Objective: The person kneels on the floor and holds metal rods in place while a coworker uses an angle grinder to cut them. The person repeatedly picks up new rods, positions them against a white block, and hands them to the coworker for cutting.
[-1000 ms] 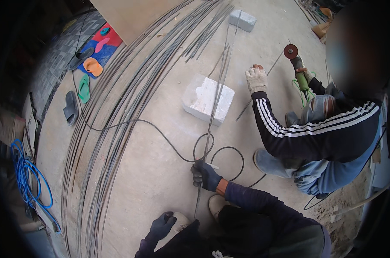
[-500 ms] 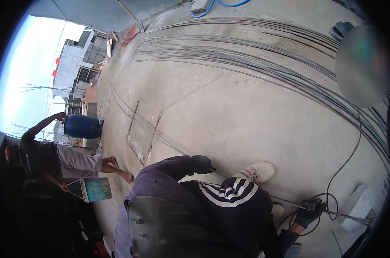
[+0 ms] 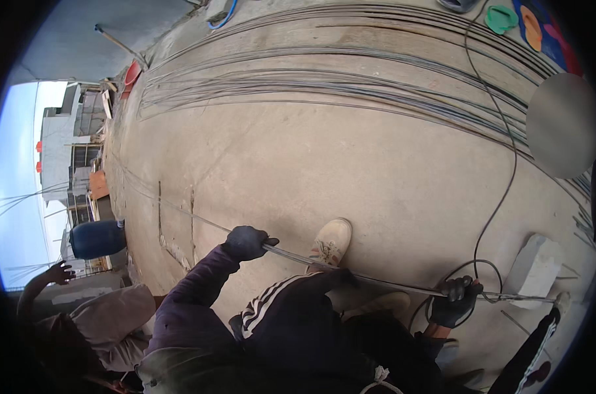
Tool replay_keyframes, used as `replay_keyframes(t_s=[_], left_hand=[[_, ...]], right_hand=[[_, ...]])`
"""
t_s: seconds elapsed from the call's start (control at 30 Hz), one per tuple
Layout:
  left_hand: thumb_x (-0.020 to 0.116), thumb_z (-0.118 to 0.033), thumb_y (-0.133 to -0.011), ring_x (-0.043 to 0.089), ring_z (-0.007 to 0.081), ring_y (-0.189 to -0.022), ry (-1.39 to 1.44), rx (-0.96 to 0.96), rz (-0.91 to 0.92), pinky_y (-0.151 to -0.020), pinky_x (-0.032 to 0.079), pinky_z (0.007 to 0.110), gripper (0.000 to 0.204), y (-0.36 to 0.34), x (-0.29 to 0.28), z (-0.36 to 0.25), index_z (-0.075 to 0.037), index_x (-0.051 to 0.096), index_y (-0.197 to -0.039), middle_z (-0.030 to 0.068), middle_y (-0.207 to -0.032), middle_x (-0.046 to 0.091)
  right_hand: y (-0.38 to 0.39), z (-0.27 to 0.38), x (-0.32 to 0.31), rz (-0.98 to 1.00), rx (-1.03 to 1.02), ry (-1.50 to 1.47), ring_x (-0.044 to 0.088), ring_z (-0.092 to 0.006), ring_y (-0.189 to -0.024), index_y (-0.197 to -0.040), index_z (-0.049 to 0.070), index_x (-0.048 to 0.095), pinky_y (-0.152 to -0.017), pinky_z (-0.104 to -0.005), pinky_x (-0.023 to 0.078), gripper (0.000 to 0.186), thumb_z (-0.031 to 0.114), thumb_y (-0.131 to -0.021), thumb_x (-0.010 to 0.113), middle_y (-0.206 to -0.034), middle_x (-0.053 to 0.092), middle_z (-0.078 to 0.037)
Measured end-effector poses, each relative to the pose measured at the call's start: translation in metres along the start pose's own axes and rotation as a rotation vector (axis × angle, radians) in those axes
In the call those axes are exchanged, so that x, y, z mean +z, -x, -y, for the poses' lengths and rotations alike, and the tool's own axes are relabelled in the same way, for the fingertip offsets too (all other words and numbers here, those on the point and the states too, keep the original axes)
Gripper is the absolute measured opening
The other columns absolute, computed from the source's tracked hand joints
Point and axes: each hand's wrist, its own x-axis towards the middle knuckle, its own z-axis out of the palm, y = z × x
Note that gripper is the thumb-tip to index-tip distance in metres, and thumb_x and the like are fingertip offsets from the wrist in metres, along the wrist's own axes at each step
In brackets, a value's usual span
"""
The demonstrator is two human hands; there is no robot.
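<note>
Steel rebar [image 3: 376,279] is gripped in both gloved fists, left hand [image 3: 246,241], right hand [image 3: 457,301]; repositioning step; firm hold needed next.

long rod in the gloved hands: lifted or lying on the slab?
Lifted. Left hand and right hand both grip the steel rod, which crosses above the knee; its far left end trails toward the concrete slab.
</note>
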Motion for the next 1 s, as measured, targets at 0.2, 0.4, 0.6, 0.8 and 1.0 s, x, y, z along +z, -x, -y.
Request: replay_keyframes(t_s=[0.2, 0.4, 0.6, 0.8, 1.0], left_hand=[[0.065, -0.044, -0.091, 0.060, 0.0393, -0.054, 0.049, 0.068, -0.008, -0.054, 0.050, 0.049, 0.046, 0.018, 0.061, -0.012, -0.010, 0.060, -0.060, 0.0141, -0.057, 0.060], [0.061, -0.046, -0.093, 0.062, 0.0360, -0.071, 0.108, 0.340, 0.119, -0.067, 0.050, 0.046, 0.037, -0.048, 0.043, -0.104, -0.010, 0.058, -0.087, 0.0145, -0.077, 0.063], [0.057, -0.049, -0.095, 0.064, 0.0326, -0.089, 0.255, 0.491, 0.301, -0.079, 0.050, 0.043, 0.043, -0.069, 0.008, -0.114, -0.010, 0.056, -0.114, 0.0149, -0.096, 0.066], [0.053, -0.050, -0.097, 0.064, 0.0312, -0.107, 0.328, 0.794, 0.570, -0.090, 0.050, 0.041, 0.059, -0.062, -0.029, -0.208, -0.009, 0.051, -0.138, 0.0170, -0.118, 0.066], [0.056, -0.041, -0.096, 0.062, 0.0375, -0.108, 0.556, 0.932, 0.424, -0.091, 0.048, 0.045, 0.064, -0.029, 0.006, -0.316, -0.002, 0.041, -0.144, 0.0253, -0.122, 0.061]], right_hand=[[-0.004, -0.004, 0.011, -0.385, 0.080, -0.022, 0.037, -0.0152, -0.041, -0.075, 0.012, 0.060, -0.050, -0.0374, 0.041, 0.047, 0.047, -0.102, 0.044, -0.049, 0.033, 0.004], [0.007, 0.025, -0.018, -0.425, 0.034, 0.000, 0.038, -0.0149, -0.044, -0.076, 0.012, 0.060, -0.054, -0.0375, 0.042, 0.041, 0.042, -0.100, 0.045, -0.050, 0.035, 0.004], [0.001, 0.007, -0.016, -0.365, 0.043, -0.007, 0.036, -0.0153, -0.041, -0.072, 0.014, 0.055, -0.050, -0.0380, 0.041, 0.046, 0.047, -0.102, 0.042, -0.049, 0.034, 0.004], [0.001, -0.014, -0.022, -0.496, -0.023, 0.027, 0.037, -0.0139, -0.042, -0.070, 0.016, 0.055, -0.042, -0.0359, 0.036, 0.046, 0.050, -0.100, 0.045, -0.050, 0.035, 0.006], [-0.003, -0.011, -0.019, -0.524, -0.049, 0.112, 0.039, -0.0163, -0.043, -0.069, 0.017, 0.052, -0.041, -0.0378, 0.038, 0.051, 0.056, -0.101, 0.042, -0.053, 0.037, 0.004]])
